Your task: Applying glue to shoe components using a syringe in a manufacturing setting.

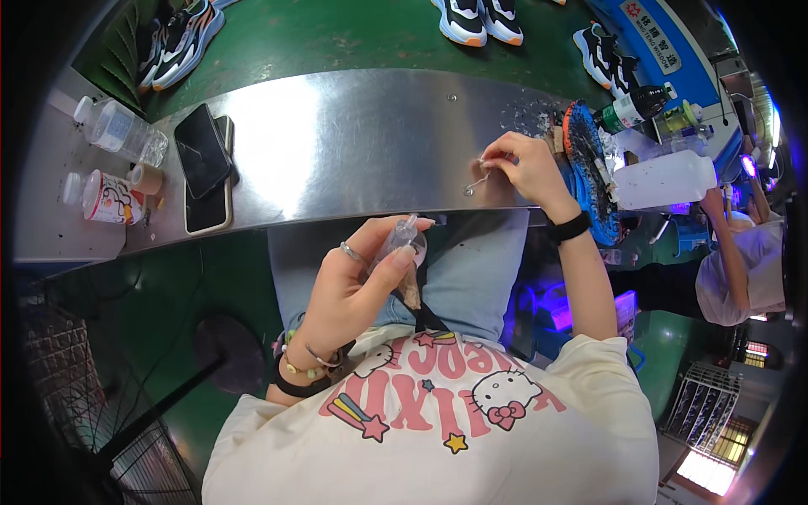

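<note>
My left hand (358,273) is closed around a small clear plastic piece (410,244), with a knobbed top and brownish stuff showing at its lower end. Whether it is a bag or a soft bottle is unclear. It is held over my lap, just off the near edge of the metal bench (362,143). Farther right, the thumb and fingers of my right hand (526,164) pinch a thin pale string or wire (481,178) above the bench. A small ring-like bit (469,191) shows at its lower end; contact with the metal cannot be made out.
Two phones (202,156) overlap at the left, beside clear bottles (126,135) and a tape roll (146,178). A blue-and-black brush-like piece (589,172) and a white bottle (665,179) crowd the right. Sneakers (480,21) stand on the green belt (337,38). Another person (741,269) works at far right.
</note>
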A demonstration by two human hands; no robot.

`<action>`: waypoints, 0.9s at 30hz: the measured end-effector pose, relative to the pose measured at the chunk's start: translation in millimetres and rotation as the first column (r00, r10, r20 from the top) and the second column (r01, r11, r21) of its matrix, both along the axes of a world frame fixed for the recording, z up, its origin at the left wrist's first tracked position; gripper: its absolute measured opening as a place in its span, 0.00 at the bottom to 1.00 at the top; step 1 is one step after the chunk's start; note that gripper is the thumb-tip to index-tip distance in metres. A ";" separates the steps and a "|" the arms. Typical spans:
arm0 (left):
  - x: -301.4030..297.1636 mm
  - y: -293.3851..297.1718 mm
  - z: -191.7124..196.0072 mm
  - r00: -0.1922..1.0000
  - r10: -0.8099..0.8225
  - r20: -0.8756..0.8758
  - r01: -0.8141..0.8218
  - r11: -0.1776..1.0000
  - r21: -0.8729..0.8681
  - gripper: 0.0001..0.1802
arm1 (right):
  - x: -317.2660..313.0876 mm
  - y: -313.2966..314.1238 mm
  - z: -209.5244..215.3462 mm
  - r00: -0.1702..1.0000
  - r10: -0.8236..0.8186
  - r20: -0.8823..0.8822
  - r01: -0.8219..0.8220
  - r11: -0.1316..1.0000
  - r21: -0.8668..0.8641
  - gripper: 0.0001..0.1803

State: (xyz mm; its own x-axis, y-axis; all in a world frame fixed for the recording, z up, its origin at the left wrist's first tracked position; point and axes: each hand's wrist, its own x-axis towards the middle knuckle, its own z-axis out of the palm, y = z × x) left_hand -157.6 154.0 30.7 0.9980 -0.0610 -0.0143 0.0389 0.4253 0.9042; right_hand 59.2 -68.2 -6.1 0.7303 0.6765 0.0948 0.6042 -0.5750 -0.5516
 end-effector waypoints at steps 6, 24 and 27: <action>4.7 -6.6 -8.5 0.999 -0.040 -0.017 0.040 0.999 0.032 0.16 | -6.6 9.2 2.6 0.993 -0.039 0.113 0.031 0.997 0.072 0.09; 50.0 -41.7 8.6 0.958 0.150 0.245 -0.240 0.885 0.398 0.13 | -107.5 29.9 58.3 0.734 0.303 -0.608 0.469 0.422 0.776 0.07; 50.4 -43.8 15.3 0.959 0.142 0.244 -0.243 0.856 0.456 0.13 | -109.1 31.1 66.5 0.767 0.316 -0.559 0.436 0.383 0.815 0.05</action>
